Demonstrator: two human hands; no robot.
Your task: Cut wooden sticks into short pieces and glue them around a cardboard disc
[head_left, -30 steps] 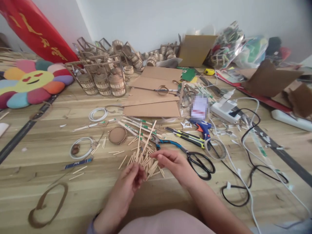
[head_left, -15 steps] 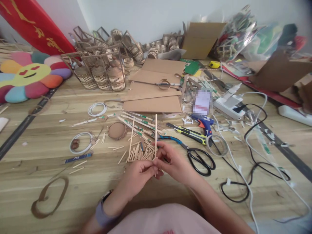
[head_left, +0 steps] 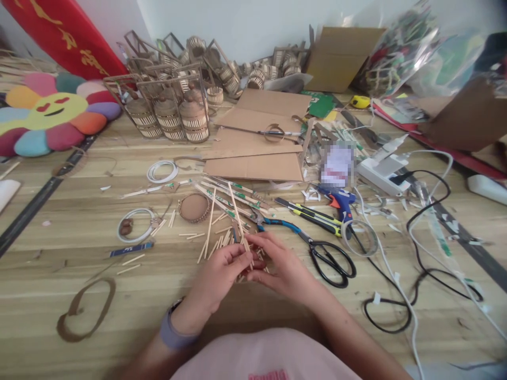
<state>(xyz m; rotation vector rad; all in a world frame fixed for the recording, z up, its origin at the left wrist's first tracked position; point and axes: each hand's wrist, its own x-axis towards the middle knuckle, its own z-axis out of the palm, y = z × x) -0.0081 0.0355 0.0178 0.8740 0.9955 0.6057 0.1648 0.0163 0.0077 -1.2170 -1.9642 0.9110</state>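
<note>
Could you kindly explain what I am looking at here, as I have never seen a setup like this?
There is no machine here: a person works with bare hands. One camera, worn on the head, took every picture, looking forward and down.

The left hand holds a thin wooden stick between its fingers. The right hand is close against it; whether it grips too is hard to tell.

On the wooden table, short cut sticks lie just beyond the hands. To the right are blue-handled pliers, black-handled scissors and a blue glue gun. Farther back lie flat cardboard and, left of it, small slatted containers in frames.
</note>
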